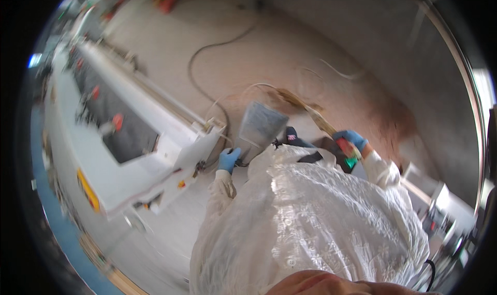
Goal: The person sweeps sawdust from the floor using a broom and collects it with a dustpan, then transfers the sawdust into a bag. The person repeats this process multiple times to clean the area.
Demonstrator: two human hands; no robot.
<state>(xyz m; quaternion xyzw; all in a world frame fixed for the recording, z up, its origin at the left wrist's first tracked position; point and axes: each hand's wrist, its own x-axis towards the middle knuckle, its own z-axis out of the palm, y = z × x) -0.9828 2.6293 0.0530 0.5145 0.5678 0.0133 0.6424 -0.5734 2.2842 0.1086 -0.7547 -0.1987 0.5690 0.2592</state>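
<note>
My left hand, in a blue glove, is closed at the near end of a grey dustpan, whose wide pan points away from me just above the floor. My right hand, also blue-gloved, grips a hand broom with long straw-coloured bristles. The broom's red and green end sticks out below that hand. Its bristles reach forward and left over reddish-brown dust on the floor, to the right of the dustpan. Motion blur hides whether the bristles touch the floor.
A long white machine with a dark recessed bed stands along my left. A dark hose snakes over the floor, and a thin pale cable lies farther right. A grey wall rises at the right. White boxes sit at the lower right.
</note>
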